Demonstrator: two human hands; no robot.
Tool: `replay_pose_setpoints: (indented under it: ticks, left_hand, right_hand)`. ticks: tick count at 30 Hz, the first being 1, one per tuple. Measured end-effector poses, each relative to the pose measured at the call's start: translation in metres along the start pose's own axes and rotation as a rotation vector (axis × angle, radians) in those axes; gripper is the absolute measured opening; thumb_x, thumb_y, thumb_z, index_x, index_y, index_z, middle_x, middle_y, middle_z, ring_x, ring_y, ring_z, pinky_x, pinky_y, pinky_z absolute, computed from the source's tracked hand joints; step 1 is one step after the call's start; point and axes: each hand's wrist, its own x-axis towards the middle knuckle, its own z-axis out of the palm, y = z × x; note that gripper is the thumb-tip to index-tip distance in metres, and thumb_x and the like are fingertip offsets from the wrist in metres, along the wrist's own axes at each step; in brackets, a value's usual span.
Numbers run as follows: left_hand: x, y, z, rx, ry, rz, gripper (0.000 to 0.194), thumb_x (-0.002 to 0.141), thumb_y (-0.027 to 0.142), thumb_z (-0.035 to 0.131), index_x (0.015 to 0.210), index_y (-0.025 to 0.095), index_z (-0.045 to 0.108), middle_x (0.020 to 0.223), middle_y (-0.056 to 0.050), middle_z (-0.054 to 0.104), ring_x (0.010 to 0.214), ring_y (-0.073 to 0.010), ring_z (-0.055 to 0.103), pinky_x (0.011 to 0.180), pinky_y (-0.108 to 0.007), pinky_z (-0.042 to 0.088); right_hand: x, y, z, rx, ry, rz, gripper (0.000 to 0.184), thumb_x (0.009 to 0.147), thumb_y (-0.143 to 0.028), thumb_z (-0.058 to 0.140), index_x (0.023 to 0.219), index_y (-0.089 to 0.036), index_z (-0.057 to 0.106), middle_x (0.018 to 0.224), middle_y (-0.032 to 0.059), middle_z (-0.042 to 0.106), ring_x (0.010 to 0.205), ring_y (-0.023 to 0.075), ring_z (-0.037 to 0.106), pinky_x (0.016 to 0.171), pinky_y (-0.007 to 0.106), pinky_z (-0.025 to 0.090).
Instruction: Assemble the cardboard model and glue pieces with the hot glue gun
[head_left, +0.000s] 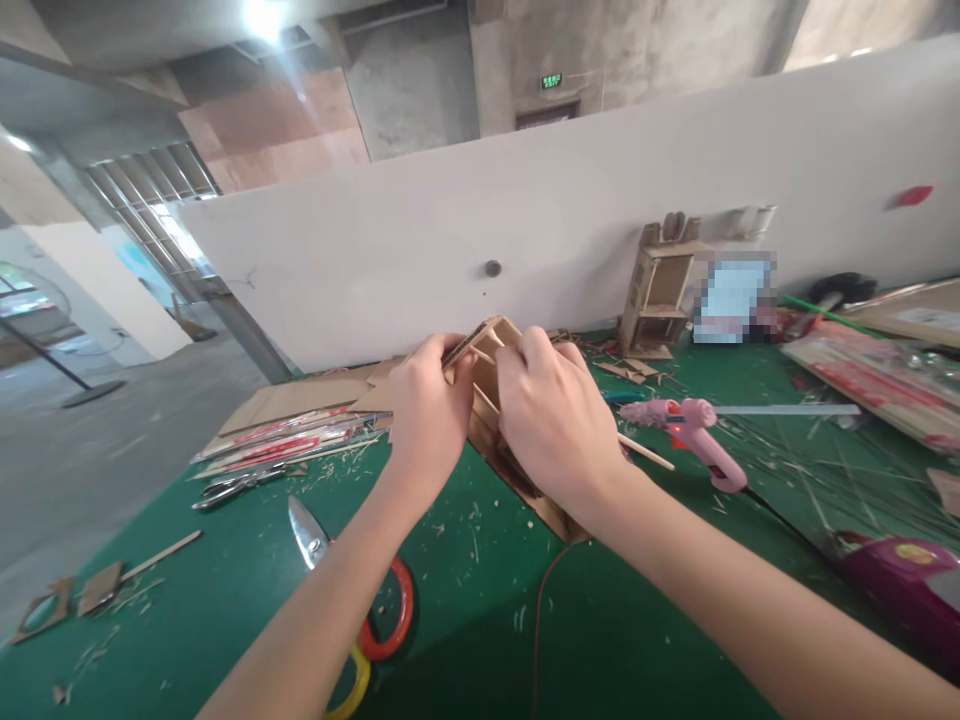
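Cardboard frame (489,445) left of glue gun (694,425), long axis slanting bodyward, grasped by left hand (431,405) and gun-side right hand (559,420).

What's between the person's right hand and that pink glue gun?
The head view shows a pale wooden stick slanting out from beside the right hand, and a teal thing, partly hidden, by the pink glue gun's nozzle.
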Motion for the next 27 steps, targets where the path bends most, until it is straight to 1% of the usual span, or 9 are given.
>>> replay_pose_setpoints:
  ticks: [3,7,10,14,20,27]
  left_hand:
    - [0.0,-0.005,0.004,0.005,-0.004,-0.005,0.018,0.087,0.027,0.051,0.097,0.019,0.064,0.09,-0.006,0.072,0.08,-0.0207,0.064,0.073,-0.035,0.05]
    - [0.001,-0.012,0.009,0.005,0.0,0.001,0.018,0.086,0.026,0.053,0.1,0.019,0.063,0.097,-0.007,0.072,0.089,-0.0221,0.065,0.079,-0.037,0.051]
    - [0.001,-0.014,0.011,0.01,0.008,0.025,0.017,0.088,0.025,0.052,0.1,0.02,0.062,0.098,-0.007,0.071,0.091,-0.0219,0.065,0.081,-0.038,0.051]
    - [-0.002,-0.013,0.013,0.014,0.011,0.022,0.018,0.088,0.025,0.051,0.102,0.019,0.061,0.099,-0.008,0.071,0.09,-0.0219,0.065,0.08,-0.038,0.051]
    - [-0.006,-0.013,0.015,0.015,-0.008,0.027,0.017,0.09,0.025,0.049,0.101,0.02,0.061,0.095,-0.008,0.07,0.087,-0.0225,0.064,0.076,-0.038,0.05]
    - [-0.007,-0.011,0.015,0.016,-0.019,0.043,0.016,0.091,0.025,0.046,0.1,0.02,0.059,0.095,-0.008,0.069,0.089,-0.0233,0.063,0.076,-0.039,0.049]
  right_hand:
    - [0.001,0.002,0.002,0.033,-0.022,0.004,0.023,0.082,-0.001,0.035,0.073,-0.017,0.049,0.074,0.0054,0.045,0.057,0.0154,0.038,0.062,0.031,0.028]
    - [0.002,0.006,0.008,0.081,-0.044,0.032,0.02,0.083,-0.003,0.036,0.079,-0.016,0.051,0.081,0.007,0.049,0.058,0.015,0.041,0.061,0.03,0.028]
    - [0.002,0.007,0.011,0.059,-0.048,0.045,0.018,0.082,-0.004,0.038,0.082,-0.015,0.053,0.082,0.0075,0.051,0.059,0.0156,0.044,0.061,0.031,0.028]
    - [0.002,0.007,0.011,-0.001,-0.047,0.037,0.017,0.083,-0.006,0.04,0.078,-0.016,0.053,0.077,0.006,0.052,0.06,0.0156,0.045,0.063,0.031,0.028]
    - [-0.001,0.004,0.011,-0.074,-0.025,0.021,0.019,0.084,-0.007,0.041,0.074,-0.016,0.054,0.075,0.005,0.052,0.051,0.0122,0.039,0.062,0.03,0.026]
    - [-0.001,0.004,0.012,-0.074,-0.027,0.027,0.018,0.084,-0.006,0.043,0.075,-0.016,0.055,0.076,0.0049,0.053,0.048,0.0111,0.034,0.063,0.03,0.026]
